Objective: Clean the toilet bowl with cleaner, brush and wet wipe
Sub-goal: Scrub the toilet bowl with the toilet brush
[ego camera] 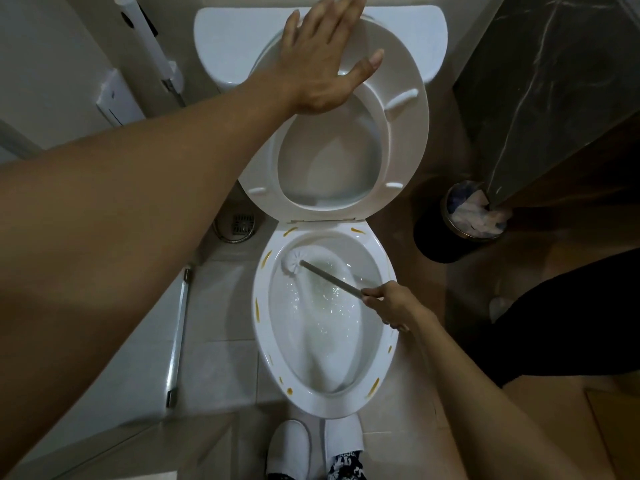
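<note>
The white toilet bowl [263, 341] is open below me, with yellow-brown streaks along its rim and foamy water inside. My right hand [388, 306] grips the grey handle of the toilet brush [329, 277]. The brush's white head presses against the bowl's upper left inner wall. My left hand [322, 60] lies flat, fingers spread, on the raised seat [405, 133], which leans back against the tank [221, 39]. No cleaner bottle or wet wipe is in view.
A dark round bin [446, 237] with crumpled paper stands right of the toilet, under a dark marble wall. A floor drain [239, 226] and a metal rail [176, 334] lie on the left. My white slippers [291, 445] stand before the bowl.
</note>
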Tool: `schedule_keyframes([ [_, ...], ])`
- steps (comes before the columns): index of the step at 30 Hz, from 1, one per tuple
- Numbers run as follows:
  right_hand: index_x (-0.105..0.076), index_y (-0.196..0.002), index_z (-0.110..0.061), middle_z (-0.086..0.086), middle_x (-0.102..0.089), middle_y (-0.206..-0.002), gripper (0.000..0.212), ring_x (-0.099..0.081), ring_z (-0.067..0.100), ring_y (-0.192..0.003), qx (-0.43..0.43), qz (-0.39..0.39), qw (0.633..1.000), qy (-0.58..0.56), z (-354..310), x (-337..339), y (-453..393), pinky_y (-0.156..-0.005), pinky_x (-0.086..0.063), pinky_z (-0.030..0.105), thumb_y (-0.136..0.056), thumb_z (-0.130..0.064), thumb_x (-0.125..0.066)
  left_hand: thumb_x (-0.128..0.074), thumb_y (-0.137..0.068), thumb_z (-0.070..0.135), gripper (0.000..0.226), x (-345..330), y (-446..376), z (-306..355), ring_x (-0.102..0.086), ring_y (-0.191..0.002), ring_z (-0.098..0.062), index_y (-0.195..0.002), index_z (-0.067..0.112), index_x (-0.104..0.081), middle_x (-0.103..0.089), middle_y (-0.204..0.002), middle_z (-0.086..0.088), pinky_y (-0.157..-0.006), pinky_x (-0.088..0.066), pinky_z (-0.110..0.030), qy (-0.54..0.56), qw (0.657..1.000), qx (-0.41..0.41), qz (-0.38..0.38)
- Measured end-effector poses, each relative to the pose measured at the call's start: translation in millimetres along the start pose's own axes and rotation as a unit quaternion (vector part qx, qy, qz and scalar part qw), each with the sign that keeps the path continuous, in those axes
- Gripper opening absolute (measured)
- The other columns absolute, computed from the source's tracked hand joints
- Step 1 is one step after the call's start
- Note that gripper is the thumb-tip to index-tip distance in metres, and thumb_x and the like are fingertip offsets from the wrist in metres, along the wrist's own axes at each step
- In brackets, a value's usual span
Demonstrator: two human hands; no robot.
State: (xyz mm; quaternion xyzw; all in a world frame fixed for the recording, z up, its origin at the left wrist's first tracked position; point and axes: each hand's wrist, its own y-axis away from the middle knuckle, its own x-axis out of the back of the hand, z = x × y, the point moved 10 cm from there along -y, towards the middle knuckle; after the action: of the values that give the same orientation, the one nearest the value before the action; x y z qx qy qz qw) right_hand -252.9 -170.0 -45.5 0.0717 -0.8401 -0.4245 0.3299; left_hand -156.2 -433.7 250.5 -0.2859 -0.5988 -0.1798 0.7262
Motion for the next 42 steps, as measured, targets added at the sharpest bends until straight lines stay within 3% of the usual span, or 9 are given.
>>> schedule_keyframes([
  [5, -0.06, -0.129, -0.027, 0.001, -0.053, -0.065, 0.033, -0.045, 0.016, -0.049, -0.014, 0.038, 0.999, -0.022, 18.2, -0.6, 2.3, -0.046, -0.042, 0.026, -0.098, -0.033, -0.052, -0.018, -0.093, 0.061, 0.075, -0.7, 0.2, -1.7, -0.002, -0.146, -0.025, -0.152, 0.017, -0.001, -0.004, -0.16, -0.004, -0.115, 0.002, -0.049, 0.007, 1.0, 0.0, 0.0],
  [9, -0.06, -0.129, -0.027, -0.005, -0.053, -0.067, 0.033, -0.047, 0.009, -0.048, -0.006, 0.07, 0.997, -0.014, 18.1, -16.6, 11.6, -0.037, -0.039, 0.018, -0.099, -0.034, -0.049, -0.016, -0.092, 0.062, 0.078, -2.3, -1.3, -1.4, -0.002, -0.146, -0.025, -0.152, 0.016, -0.001, -0.004, -0.16, -0.005, -0.116, 0.002, -0.049, 0.004, 1.0, -0.003, -0.002],
  [12, -0.059, -0.131, -0.025, -0.008, -0.054, -0.076, 0.036, -0.042, 0.004, -0.056, -0.006, 0.063, 0.997, -0.051, 22.8, -36.3, 17.7, -0.045, -0.032, 0.017, -0.099, -0.035, -0.048, -0.015, -0.091, 0.062, 0.078, -2.2, -1.3, -2.9, 0.0, -0.147, -0.025, -0.152, 0.016, 0.0, -0.003, -0.16, -0.005, -0.116, 0.003, -0.049, 0.007, 1.0, -0.002, -0.005],
  [18, -0.06, -0.13, -0.019, 0.004, -0.068, -0.104, 0.037, -0.05, 0.008, -0.065, 0.003, 0.047, 0.998, -0.047, 24.8, -34.7, 38.7, -0.055, -0.04, 0.019, -0.098, -0.034, -0.051, -0.019, -0.095, 0.06, 0.074, -0.3, 0.0, -1.2, 0.004, -0.147, -0.023, -0.152, 0.018, 0.003, 0.003, -0.16, -0.002, -0.116, 0.004, -0.048, 0.012, 1.0, 0.002, -0.017],
  [22, -0.058, -0.131, -0.017, -0.004, -0.06, -0.082, 0.037, -0.047, 0.004, -0.059, 0.012, 0.033, 0.998, -0.043, 23.0, -29.5, 56.3, -0.052, -0.039, 0.016, -0.098, -0.033, -0.05, -0.02, -0.095, 0.061, 0.074, 0.0, 0.7, -0.4, 0.006, -0.146, -0.021, -0.152, 0.02, 0.006, 0.006, -0.16, 0.001, -0.116, 0.005, -0.047, 0.021, 0.999, 0.011, -0.04],
  [27, -0.053, -0.137, -0.017, -0.001, -0.063, -0.111, 0.042, -0.057, 0.006, -0.078, 0.021, 0.027, 0.997, -0.069, 21.8, -29.5, 72.2, -0.067, -0.049, 0.017, -0.098, -0.032, -0.051, -0.019, -0.095, 0.061, 0.075, -1.1, 1.4, -0.5, 0.006, -0.146, -0.02, -0.152, 0.02, 0.008, 0.008, -0.16, 0.002, -0.116, 0.004, -0.048, 0.018, 0.998, 0.007, -0.055],
  [31, -0.055, -0.135, -0.016, -0.001, -0.062, -0.103, 0.039, -0.056, 0.01, -0.084, 0.052, 0.026, 0.997, -0.041, 17.1, -31.0, 89.9, -0.075, -0.047, 0.02, -0.1, -0.031, -0.047, -0.019, -0.095, 0.061, 0.075, -1.6, 1.5, 0.9, 0.008, -0.146, -0.02, -0.151, 0.02, 0.009, 0.01, -0.16, 0.003, -0.116, 0.005, -0.048, 0.013, 0.997, 0.017, -0.068],
  [37, -0.06, -0.128, -0.017, 0.005, -0.067, -0.115, 0.036, -0.062, 0.019, -0.101, 0.055, 0.004, 0.998, 0.013, 20.3, -28.7, 103.8, -0.09, -0.052, 0.031, -0.099, -0.033, -0.048, -0.021, -0.096, 0.06, 0.075, 3.9, 2.6, 1.0, 0.008, -0.146, -0.02, -0.151, 0.02, 0.009, 0.01, -0.16, 0.001, -0.117, 0.003, -0.047, 0.03, 0.995, 0.012, -0.094],
  [42, -0.061, -0.126, -0.016, 0.004, -0.068, -0.099, 0.035, -0.065, 0.019, -0.09, 0.074, 0.0, 0.996, 0.049, 4.1, -19.7, 102.6, -0.081, -0.054, 0.031, -0.099, -0.031, -0.046, -0.026, -0.095, 0.06, 0.077, 5.8, 5.6, 3.5, 0.007, -0.147, -0.02, -0.152, 0.018, 0.007, 0.009, -0.16, 0.001, -0.117, 0.002, -0.046, 0.038, 0.996, 0.007, -0.077],
])
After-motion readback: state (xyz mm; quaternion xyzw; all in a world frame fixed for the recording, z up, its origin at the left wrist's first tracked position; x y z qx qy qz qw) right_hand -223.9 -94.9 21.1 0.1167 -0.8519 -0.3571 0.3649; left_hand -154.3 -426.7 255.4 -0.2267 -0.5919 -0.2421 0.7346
